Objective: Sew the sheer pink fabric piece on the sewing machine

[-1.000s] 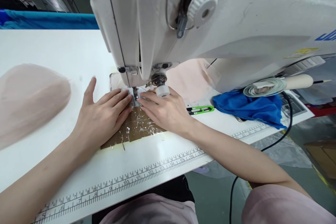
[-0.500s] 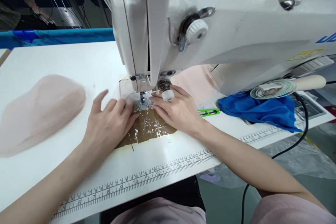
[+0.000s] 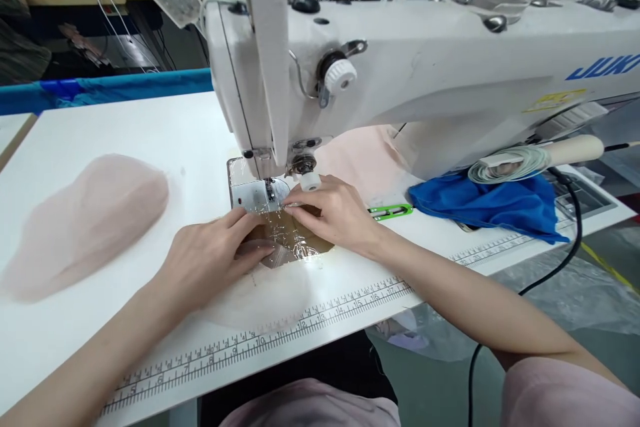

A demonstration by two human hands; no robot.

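Note:
My left hand (image 3: 213, 257) rests on the white table (image 3: 150, 133) in front of the needle plate, its fingers closed on the edge of a sheer pale fabric piece (image 3: 260, 297) that spreads toward the table's front edge. My right hand (image 3: 337, 210) pinches the same fabric's far edge just right of the presser foot (image 3: 271, 192) of the white sewing machine (image 3: 450, 73). Between both hands lies a brown patch under shiny tape (image 3: 305, 245).
A heap of sheer pink fabric (image 3: 85, 220) lies at the left. Green thread snips (image 3: 393, 211), a blue cloth (image 3: 490, 207) and a coiled tape (image 3: 505, 165) sit to the right under the machine arm. A printed ruler (image 3: 280, 330) runs along the front edge. A black cable (image 3: 575, 227) hangs off the right side.
Both hands have drawn back from the presser foot toward me and closed from flat to pinching. The sheer fabric piece now lies out in front of the needle. The view has tilted upward.

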